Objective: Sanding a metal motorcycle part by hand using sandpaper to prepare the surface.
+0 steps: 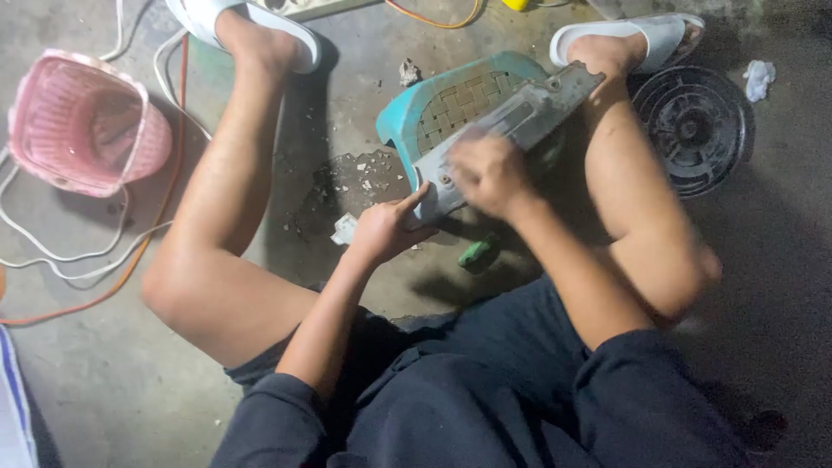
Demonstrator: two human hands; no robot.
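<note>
Seated on the floor (104,381), the person steadies a grey metal plate (511,130) over a teal stool (416,117); left hand (386,230) at seven o'clock, right hand (487,173) blurred on top.

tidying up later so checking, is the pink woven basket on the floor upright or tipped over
Tipped over: the pink woven plastic basket lies on its side on the concrete floor, its open mouth facing sideways toward the person's leg.

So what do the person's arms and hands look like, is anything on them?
Both hands, left hand and right hand, are bare: no gloves, rings or watch show. The forearms are bare too. Dark navy sleeves cover only the upper arms. The right hand looks blurred.
</note>
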